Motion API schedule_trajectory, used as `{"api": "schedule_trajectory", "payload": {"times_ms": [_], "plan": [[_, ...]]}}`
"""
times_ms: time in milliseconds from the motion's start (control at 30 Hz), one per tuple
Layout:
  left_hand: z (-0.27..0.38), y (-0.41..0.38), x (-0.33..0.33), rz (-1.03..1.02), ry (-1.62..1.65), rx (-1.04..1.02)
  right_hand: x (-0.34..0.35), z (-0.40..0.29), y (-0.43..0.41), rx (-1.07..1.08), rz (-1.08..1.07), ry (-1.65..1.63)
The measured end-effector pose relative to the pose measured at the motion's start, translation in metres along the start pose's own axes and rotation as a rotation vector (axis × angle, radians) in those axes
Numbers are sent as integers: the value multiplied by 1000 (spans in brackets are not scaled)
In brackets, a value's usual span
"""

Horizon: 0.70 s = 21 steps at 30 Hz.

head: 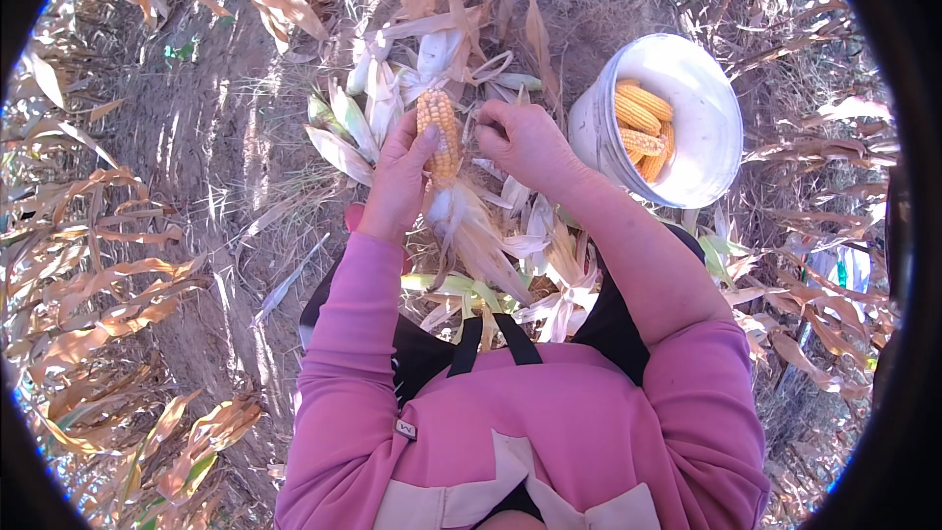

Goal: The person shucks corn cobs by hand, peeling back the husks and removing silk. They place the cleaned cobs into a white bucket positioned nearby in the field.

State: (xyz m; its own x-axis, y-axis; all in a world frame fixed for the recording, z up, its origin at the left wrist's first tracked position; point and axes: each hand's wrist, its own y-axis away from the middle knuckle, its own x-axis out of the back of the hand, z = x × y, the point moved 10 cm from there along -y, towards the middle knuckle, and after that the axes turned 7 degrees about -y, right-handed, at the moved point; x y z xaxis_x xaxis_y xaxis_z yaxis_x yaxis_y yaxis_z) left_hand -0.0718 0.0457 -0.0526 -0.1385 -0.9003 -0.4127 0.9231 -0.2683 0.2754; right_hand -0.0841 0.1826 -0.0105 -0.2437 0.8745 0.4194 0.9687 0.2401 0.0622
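Note:
My left hand grips a yellow ear of corn upright, thumb across its kernels. Pale husk leaves hang from the ear's lower end. Just to the right is my right hand, its fingers curled near the ear but apart from it; whether they pinch anything, I cannot tell. A white plastic bucket stands on the ground beyond my right wrist, tilted in view, with several husked ears of corn inside.
Husks lie in a heap on the ground behind the held ear, and more husks lie between my legs. Dry corn plants line the left side. On the far right, a whitish plastic bag lies among dry leaves.

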Motion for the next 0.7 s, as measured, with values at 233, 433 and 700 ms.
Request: {"api": "schedule_trajectory", "payload": {"times_ms": [233,433,700], "plan": [[14,-2,14,75,41,-51,4,3,-2,-129,-127,192],[18,0,3,30,64,-122,-53,6,14,-89,-304,-228],[18,1,2,65,115,-168,-69,18,16,-139,-308,-23]]}}
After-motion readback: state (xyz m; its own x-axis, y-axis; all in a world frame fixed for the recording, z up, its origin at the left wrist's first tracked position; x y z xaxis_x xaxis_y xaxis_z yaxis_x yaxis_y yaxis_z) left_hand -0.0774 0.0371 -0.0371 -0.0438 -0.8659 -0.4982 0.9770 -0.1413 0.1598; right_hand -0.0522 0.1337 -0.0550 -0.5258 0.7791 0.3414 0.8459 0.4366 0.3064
